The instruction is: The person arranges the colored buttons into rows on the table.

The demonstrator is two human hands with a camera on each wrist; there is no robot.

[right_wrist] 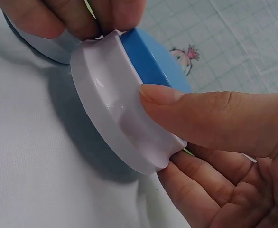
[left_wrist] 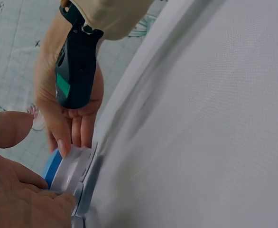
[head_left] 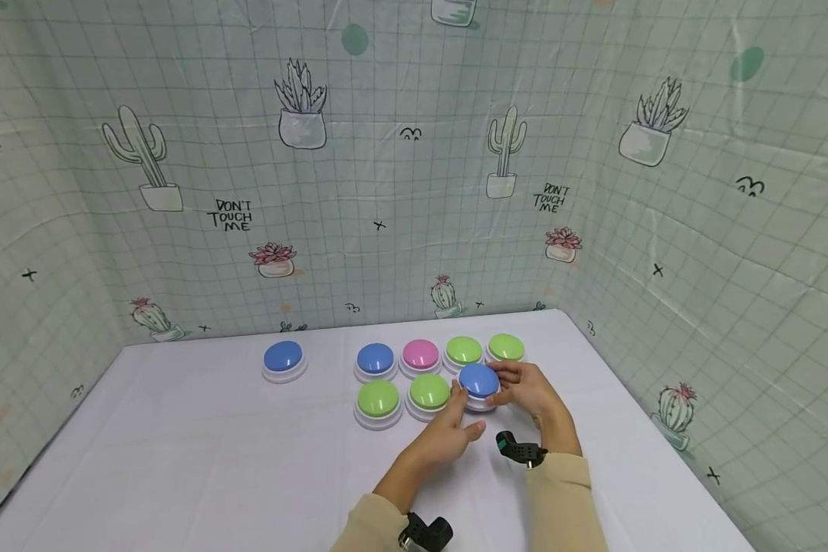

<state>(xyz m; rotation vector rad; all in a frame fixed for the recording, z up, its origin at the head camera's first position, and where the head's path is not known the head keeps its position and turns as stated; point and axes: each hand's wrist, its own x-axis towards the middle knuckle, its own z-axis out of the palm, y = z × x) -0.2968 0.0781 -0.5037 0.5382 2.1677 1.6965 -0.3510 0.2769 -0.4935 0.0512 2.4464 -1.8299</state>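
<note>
A blue push button (head_left: 479, 380) on a white round base stands at the front right of a group of buttons. My right hand (head_left: 527, 392) grips its right side, with the thumb (right_wrist: 200, 111) on the near edge and the fingers curled round behind. On the opposite side my left hand (head_left: 445, 434) touches the base with its fingertips, its thumb held apart. In the right wrist view a shadow lies under the white base (right_wrist: 125, 109); whether it rests fully on the cloth I cannot tell. A green button (head_left: 430, 392) sits just left of it.
Behind stand a blue button (head_left: 376, 359), a pink button (head_left: 421, 355) and two green buttons (head_left: 464, 351). Another green button (head_left: 378, 400) is at the front left of the group. A separate blue button (head_left: 283, 357) lies farther left. White cloth (head_left: 200, 452) covers the table; patterned curtains (head_left: 386, 176) surround it.
</note>
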